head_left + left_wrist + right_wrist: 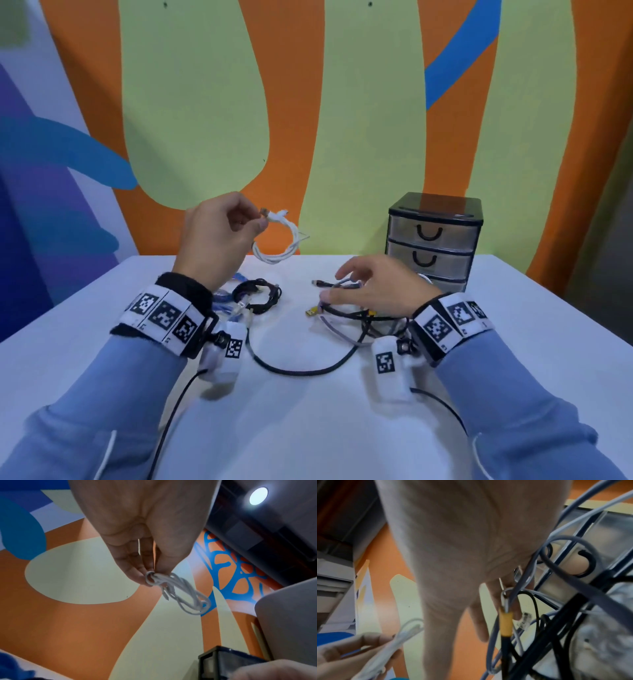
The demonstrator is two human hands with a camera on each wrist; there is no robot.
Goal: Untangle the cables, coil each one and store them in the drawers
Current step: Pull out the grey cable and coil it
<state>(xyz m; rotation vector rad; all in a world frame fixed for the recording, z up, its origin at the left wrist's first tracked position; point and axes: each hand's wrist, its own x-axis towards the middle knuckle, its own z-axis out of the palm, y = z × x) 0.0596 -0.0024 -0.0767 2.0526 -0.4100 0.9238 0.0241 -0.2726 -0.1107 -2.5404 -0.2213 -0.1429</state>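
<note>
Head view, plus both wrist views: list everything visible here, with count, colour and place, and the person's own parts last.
coiled white cable: one, white, held in the air over the table's far left part.
coiled black cable: one, black, on the table near the left wrist, with a blue cable beside it.
tangle of black and pale lilac cables: one heap, yellow-tipped plugs showing, at table centre-right under the right hand.
small three-drawer plastic cabinet: one, black frame, clear drawers, at the far right of the table; upper two drawers closed, lowest partly hidden.
white table: one.
left hand: its grip pinches the white coil.
right hand: fingers down in the tangle; what they hold is unclear.
</note>
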